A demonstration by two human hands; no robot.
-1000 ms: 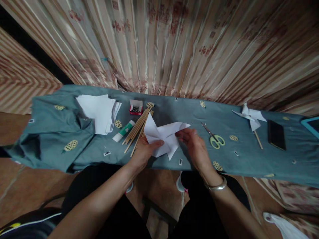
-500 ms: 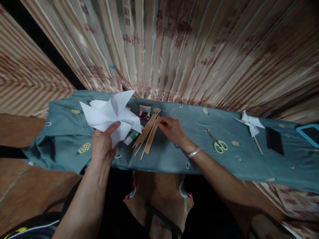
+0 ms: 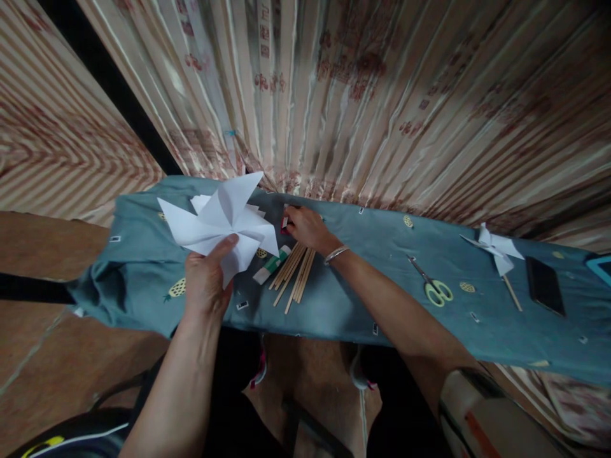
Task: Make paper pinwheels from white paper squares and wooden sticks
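Note:
My left hand is closed on a white paper pinwheel, its thumb pressed near the folded centre. Fingers bent together, my right hand is at a small red box near the table's back edge. The hand covers most of the box, and what its fingertips hold, if anything, is hidden. Below that hand lies a bundle of thin wooden sticks. A green and white glue stick rests left of them. White paper shows behind the pinwheel.
On the blue-green tablecloth to the right lie scissors with pale green handles. Farther right are a finished pinwheel on a stick, a black phone and a blue-edged object. A curtain hangs behind the table.
My right hand has moved from the upper ends of the sticks, back and left to the red box, now covering it. My left hand still holds the pinwheel. The view has shifted slightly.

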